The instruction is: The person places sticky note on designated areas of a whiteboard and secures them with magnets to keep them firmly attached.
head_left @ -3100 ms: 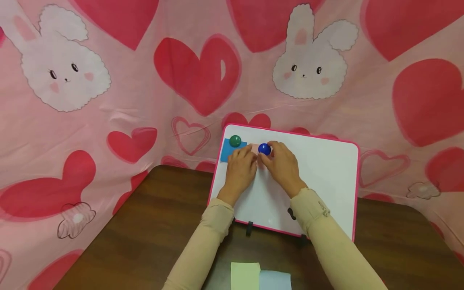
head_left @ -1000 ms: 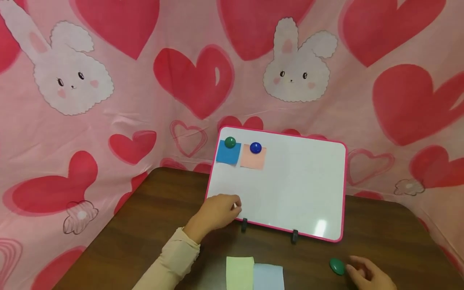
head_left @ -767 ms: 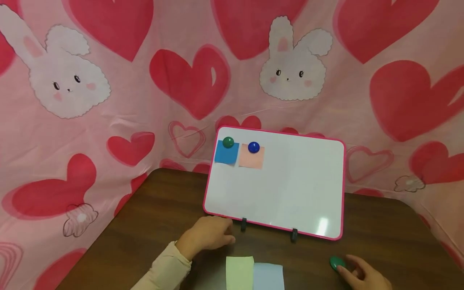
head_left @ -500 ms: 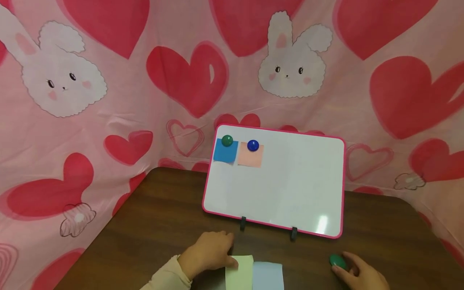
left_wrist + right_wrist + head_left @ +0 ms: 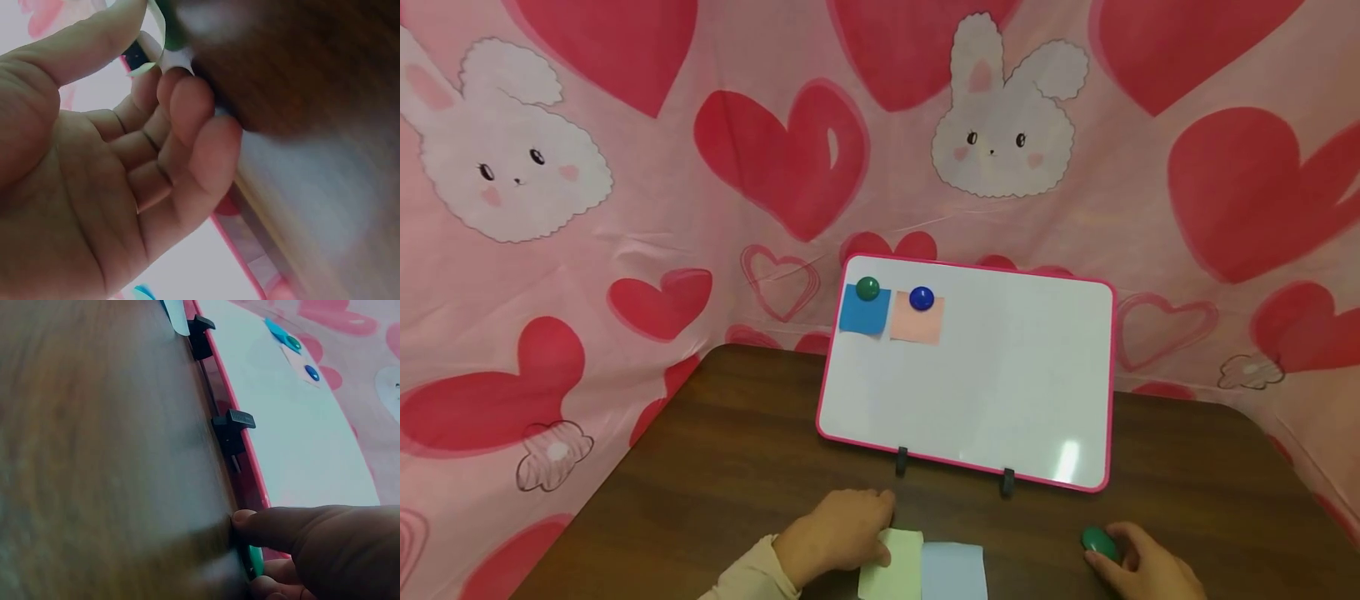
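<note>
My left hand (image 5: 838,533) pinches the left edge of a pale green sticky note (image 5: 901,567) near the table's front. In the left wrist view that note (image 5: 161,31) curls between thumb and forefinger. A light blue sticky note (image 5: 953,573) lies against its right side. Farther right, my right hand (image 5: 1146,568) holds a round green magnet (image 5: 1099,543) on the tabletop between thumb and fingers; the right wrist view shows only part of this magnet (image 5: 255,559).
A pink-framed whiteboard (image 5: 992,383) leans back on black feet (image 5: 1007,482). On its upper left, a green magnet (image 5: 868,288) pins a blue note (image 5: 865,312), and a blue magnet (image 5: 922,298) pins a peach note (image 5: 916,327). A heart-patterned cloth (image 5: 790,158) hangs behind the brown table (image 5: 700,483).
Both hands have left the board, where the blue magnet now stays on the peach note. The left hand came down to the pale green note and took its edge; the right closed around the loose green magnet.
</note>
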A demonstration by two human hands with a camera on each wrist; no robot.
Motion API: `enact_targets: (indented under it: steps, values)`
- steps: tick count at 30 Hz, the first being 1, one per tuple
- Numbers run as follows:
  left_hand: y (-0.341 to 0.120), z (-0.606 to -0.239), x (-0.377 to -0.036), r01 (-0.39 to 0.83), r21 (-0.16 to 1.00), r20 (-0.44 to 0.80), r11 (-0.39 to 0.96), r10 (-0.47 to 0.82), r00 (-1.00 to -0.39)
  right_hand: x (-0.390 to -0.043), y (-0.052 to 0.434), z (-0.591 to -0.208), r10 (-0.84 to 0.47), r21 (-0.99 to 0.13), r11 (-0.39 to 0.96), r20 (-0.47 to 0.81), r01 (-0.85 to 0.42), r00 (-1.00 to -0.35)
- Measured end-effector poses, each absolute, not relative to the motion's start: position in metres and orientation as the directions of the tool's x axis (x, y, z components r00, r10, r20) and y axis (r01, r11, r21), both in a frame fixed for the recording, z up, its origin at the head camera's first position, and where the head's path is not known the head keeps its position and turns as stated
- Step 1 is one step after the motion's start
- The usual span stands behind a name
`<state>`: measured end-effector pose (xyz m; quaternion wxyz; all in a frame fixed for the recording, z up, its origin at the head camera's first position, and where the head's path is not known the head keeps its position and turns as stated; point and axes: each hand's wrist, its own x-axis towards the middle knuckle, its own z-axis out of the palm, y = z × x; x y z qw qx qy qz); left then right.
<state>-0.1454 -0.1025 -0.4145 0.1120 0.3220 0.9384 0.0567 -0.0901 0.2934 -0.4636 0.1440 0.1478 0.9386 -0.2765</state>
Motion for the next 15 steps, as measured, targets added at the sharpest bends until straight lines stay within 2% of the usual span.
enact_targets:
  steps: [4, 15]
  values:
    - [-0.105, -0.414, -0.147, 0.609, 0.228, -0.155, 0.76, 0.646, -0.748, -0.09, 0.293, -0.463, 0.189, -0.497, 0.794, -0.344, 0.349, -0.92]
    - [-0.115, -0.407, -0.157, 0.658, 0.241, -0.047, 0.713, 0.686, -0.726, -0.088, 0.291, -0.462, 0.189, -0.506, 0.789, -0.339, 0.347, -0.922]
